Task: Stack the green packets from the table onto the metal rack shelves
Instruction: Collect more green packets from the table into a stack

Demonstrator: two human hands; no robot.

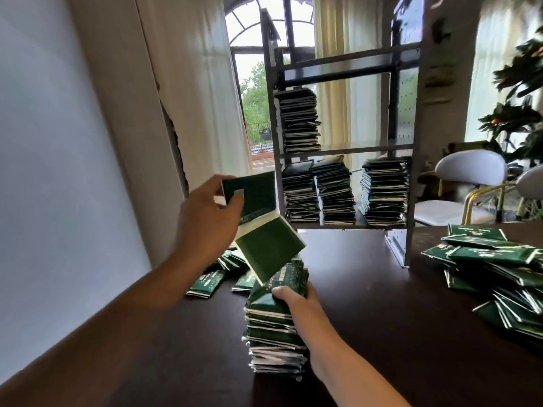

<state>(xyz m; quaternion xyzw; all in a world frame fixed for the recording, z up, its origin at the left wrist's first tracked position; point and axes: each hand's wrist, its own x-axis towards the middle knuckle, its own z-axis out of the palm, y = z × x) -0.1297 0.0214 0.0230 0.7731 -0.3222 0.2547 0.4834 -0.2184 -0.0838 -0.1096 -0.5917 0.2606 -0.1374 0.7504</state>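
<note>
Gripping green packets [255,198] left hand [205,218]; packet print unreadable.

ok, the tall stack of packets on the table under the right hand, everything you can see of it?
The tall stack of green packets stands on the dark table in front of the metal rack. It is many flat, glossy green sachets with white edges, unevenly aligned, leaning slightly. The right hand holds its top in a grip, thumb on the uppermost packet. Another packet hangs tilted just above it; contact is unclear.
</note>
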